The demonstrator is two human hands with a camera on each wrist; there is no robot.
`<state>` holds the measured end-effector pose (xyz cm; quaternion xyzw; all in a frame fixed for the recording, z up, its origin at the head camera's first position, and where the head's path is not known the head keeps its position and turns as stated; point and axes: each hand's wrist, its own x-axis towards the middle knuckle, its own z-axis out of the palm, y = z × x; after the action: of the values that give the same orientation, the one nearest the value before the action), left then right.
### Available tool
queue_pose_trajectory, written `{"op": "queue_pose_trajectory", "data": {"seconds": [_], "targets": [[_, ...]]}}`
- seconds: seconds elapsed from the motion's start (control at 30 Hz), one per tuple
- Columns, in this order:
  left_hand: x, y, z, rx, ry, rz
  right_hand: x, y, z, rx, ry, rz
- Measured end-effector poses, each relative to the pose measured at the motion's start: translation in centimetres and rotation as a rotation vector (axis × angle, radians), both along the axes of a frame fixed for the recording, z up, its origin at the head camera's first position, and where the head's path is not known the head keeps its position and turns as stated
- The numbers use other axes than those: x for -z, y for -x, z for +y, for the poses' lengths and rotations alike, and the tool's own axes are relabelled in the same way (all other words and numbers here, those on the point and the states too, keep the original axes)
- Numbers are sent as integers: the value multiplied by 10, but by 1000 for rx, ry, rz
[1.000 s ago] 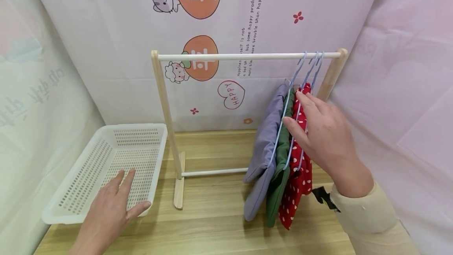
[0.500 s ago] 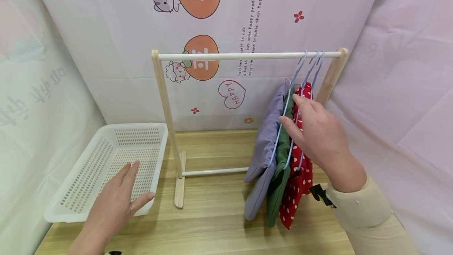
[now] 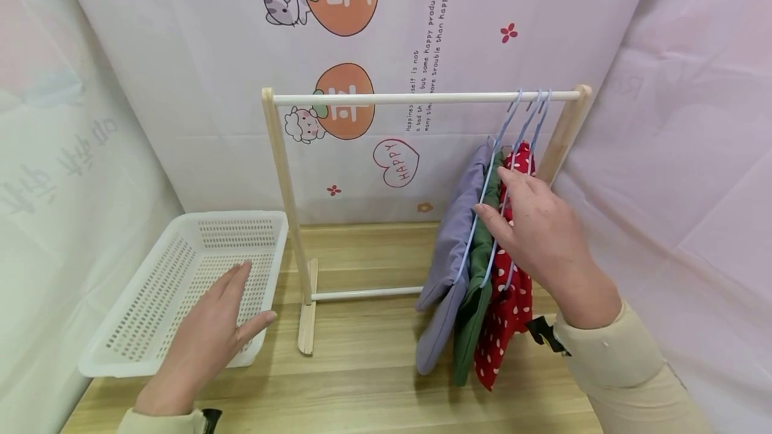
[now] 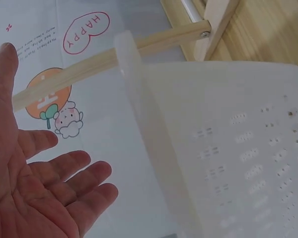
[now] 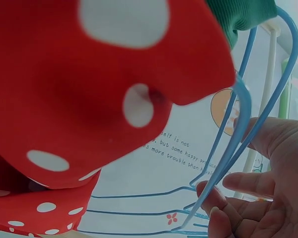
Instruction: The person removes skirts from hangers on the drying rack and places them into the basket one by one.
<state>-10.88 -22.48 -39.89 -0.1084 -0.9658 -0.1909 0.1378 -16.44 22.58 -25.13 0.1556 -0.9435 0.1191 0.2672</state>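
Three cloth garments hang on blue hangers point(image 3: 469, 246) at the right of the rack: a lavender one point(image 3: 449, 240), a green one point(image 3: 480, 266) and a red one with white dots point(image 3: 509, 300). My right hand point(image 3: 539, 233) is at the red garment, thumb toward the front hanger, fingers loosely extended. In the right wrist view, fingertips point(image 5: 208, 196) sit right at a blue hanger's wire, with the dotted cloth point(image 5: 99, 84) close by. Above the white basket point(image 3: 202, 273) is my left hand point(image 3: 208, 333), fingers extended and holding nothing. In the left wrist view its palm point(image 4: 25, 198) faces the camera beside the basket wall point(image 4: 188, 129).
The rack has a white top rail point(image 3: 386, 98), wooden posts point(image 3: 282, 186) and a white lower bar point(image 3: 368, 293). It stands on a wood-grain table point(image 3: 362, 367). Printed white cloth point(image 3: 211, 86) encloses the back and sides.
My left hand has moved up and to the right over the basket. My right hand has shifted slightly left and down along the hangers. The garments stay almost in place.
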Motion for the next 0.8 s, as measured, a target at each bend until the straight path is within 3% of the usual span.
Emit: {"op": "queue_pose_trajectory", "data": {"seconds": [0.3,0.8], "targets": [[-11,15,12,33,-13,-4,1,1,-1,5,2,-19],[-24,34,23,33,-83,-34,0,2,-6,0,-40,7]]}}
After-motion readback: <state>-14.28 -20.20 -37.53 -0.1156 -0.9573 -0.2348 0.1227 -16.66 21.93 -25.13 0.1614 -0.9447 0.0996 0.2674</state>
